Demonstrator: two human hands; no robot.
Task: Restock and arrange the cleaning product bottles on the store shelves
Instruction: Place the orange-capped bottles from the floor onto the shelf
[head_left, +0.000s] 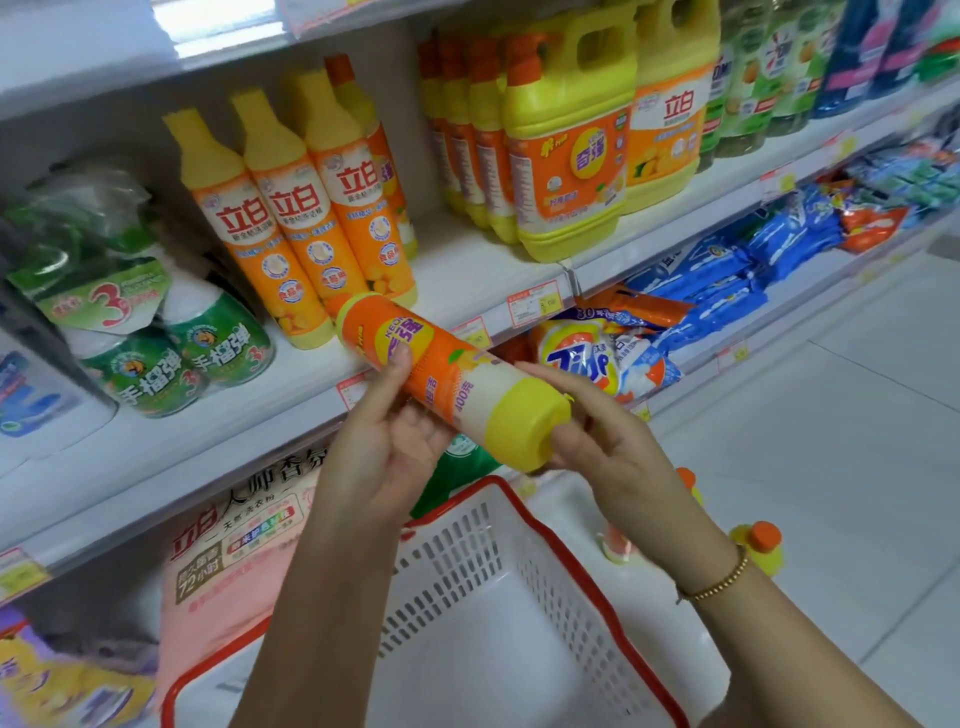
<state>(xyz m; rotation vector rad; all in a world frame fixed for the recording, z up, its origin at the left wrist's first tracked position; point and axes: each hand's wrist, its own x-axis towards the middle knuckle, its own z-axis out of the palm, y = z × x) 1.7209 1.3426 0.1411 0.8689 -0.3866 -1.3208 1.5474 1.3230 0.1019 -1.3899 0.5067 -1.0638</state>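
An orange bottle with a yellow cap (457, 374) lies nearly sideways in front of the shelf, its base toward the shelf and its cap toward me. My left hand (387, 441) grips its body from below, thumb on the label. My right hand (605, 436) holds the yellow cap end, fingers curled around it. On the white shelf (467, 275) behind stand three tall orange and yellow bottles (296, 208), with another behind them.
A white basket with a red rim (519, 597) sits below my hands. Large yellow jugs (571, 140) and green bottles (748, 78) stand to the right, green spray packs (156, 322) to the left. Detergent bags (727, 275) fill the lower shelf. Small orange-capped bottles (761, 545) stand on the floor.
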